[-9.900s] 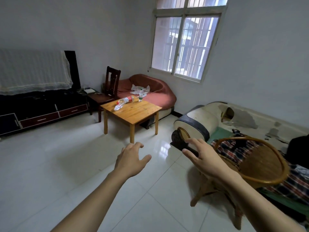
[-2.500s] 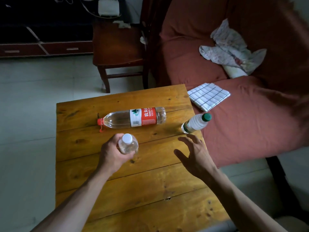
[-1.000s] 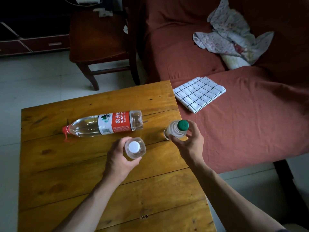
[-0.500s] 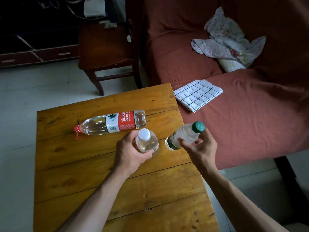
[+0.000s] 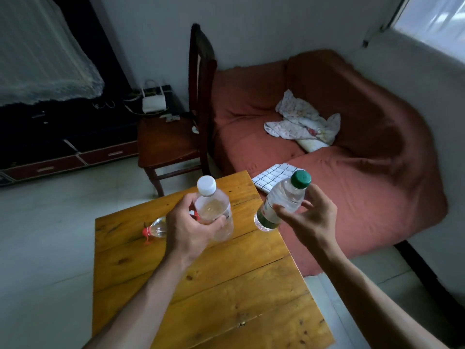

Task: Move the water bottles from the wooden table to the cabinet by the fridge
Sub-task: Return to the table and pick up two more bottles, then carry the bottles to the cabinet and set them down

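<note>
**Two bottles lifted, one left on the table**

Nearest the camera, the table (image 5: pixel 226 298) fills the lower middle of the view, its plank top bare in front. Both forearms reach out over it.

The left hand (image 5: pixel 188 230) grips the white-cap bottle (image 5: pixel 214 210), fingers and thumb curled round its body. The bottle is held above the tabletop, cap up and tilted slightly away. It is clear and looks partly filled.

The right hand (image 5: pixel 309 217) holds the green-cap bottle (image 5: pixel 281 202), fingertips and thumb pinching its middle. This bottle leans with its cap up and to the right, its base over the table's right edge. The two held bottles are near each other but apart.

Behind the left hand, the red-cap bottle (image 5: pixel 156 226) lies on its side on the table, cap pointing left. Most of it is hidden by the hand.

Just beyond the table's far right corner, a checked cloth (image 5: pixel 271 176) lies on the sofa (image 5: pixel 364 172), which wears a red cover. Farther back on the seat sits a crumpled floral cloth (image 5: pixel 302 124).

A dark chair (image 5: pixel 171 144) stands left of the sofa, past the table's far edge. Behind it, a low dark cabinet (image 5: pixel 63 162) runs along the wall, with a white device (image 5: pixel 154 103) on top.
</note>
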`<state>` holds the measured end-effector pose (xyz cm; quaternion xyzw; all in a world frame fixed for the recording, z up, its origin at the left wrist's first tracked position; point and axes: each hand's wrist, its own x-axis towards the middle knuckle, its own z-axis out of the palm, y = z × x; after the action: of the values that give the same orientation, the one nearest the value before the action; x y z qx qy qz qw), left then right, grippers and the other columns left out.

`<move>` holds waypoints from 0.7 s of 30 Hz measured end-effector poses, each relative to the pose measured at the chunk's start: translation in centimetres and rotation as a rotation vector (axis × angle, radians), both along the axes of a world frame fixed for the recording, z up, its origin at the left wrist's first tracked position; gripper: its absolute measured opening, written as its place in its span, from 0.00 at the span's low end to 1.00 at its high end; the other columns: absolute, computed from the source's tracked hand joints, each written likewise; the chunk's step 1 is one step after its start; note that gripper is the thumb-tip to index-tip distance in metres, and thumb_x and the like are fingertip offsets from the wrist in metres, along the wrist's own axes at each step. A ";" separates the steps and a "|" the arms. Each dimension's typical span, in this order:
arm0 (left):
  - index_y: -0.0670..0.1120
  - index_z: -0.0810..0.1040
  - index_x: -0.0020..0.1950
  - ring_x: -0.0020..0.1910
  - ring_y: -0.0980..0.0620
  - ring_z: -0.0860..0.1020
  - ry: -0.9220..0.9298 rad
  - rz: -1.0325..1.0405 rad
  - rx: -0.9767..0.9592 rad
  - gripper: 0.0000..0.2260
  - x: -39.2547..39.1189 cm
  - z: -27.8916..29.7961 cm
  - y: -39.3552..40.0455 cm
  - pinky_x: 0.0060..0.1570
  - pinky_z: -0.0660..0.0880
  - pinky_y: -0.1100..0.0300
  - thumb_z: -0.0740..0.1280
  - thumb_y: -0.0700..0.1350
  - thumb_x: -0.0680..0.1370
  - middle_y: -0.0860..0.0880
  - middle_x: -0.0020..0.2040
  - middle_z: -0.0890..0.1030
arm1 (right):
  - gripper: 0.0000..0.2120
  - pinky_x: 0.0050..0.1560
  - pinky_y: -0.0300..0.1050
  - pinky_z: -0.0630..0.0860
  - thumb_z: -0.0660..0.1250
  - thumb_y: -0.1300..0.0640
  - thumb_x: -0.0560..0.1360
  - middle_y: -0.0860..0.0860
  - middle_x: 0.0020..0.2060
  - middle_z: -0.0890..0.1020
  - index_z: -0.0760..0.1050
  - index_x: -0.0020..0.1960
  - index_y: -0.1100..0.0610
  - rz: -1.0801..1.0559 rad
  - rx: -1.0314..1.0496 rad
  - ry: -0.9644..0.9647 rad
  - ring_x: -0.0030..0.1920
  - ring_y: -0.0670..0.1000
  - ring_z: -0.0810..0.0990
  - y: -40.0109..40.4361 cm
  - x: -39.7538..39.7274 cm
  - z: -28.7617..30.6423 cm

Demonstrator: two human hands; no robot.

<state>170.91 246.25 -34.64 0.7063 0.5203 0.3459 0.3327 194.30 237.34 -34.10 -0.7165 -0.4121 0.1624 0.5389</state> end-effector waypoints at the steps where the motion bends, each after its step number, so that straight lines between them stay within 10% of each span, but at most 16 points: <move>1: 0.49 0.78 0.56 0.45 0.62 0.78 -0.021 0.002 0.022 0.26 -0.5 1.4 -0.3 0.36 0.70 0.74 0.82 0.53 0.63 0.56 0.47 0.81 | 0.24 0.57 0.49 0.81 0.82 0.59 0.62 0.44 0.48 0.85 0.80 0.56 0.56 -0.005 0.017 -0.009 0.50 0.45 0.84 -0.5 -0.6 1.5; 10: 0.52 0.77 0.59 0.48 0.59 0.79 -0.128 -0.152 0.131 0.29 -4.6 12.5 -3.5 0.46 0.78 0.60 0.78 0.60 0.63 0.56 0.50 0.82 | 0.24 0.52 0.52 0.83 0.84 0.55 0.60 0.46 0.46 0.85 0.77 0.52 0.49 -0.092 0.130 -0.052 0.48 0.47 0.85 -5.1 -5.8 13.1; 21: 0.47 0.74 0.57 0.41 0.54 0.81 -0.208 -0.058 0.226 0.27 -9.3 17.4 -7.6 0.36 0.80 0.58 0.80 0.53 0.64 0.50 0.47 0.81 | 0.24 0.46 0.47 0.84 0.84 0.57 0.59 0.45 0.45 0.85 0.78 0.51 0.50 0.038 0.163 -0.119 0.45 0.44 0.85 -8.0 -9.9 18.9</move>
<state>161.61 238.66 -17.27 0.7143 0.4204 0.4637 0.3130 184.40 229.32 -15.16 -0.6708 -0.4687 0.0954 0.5668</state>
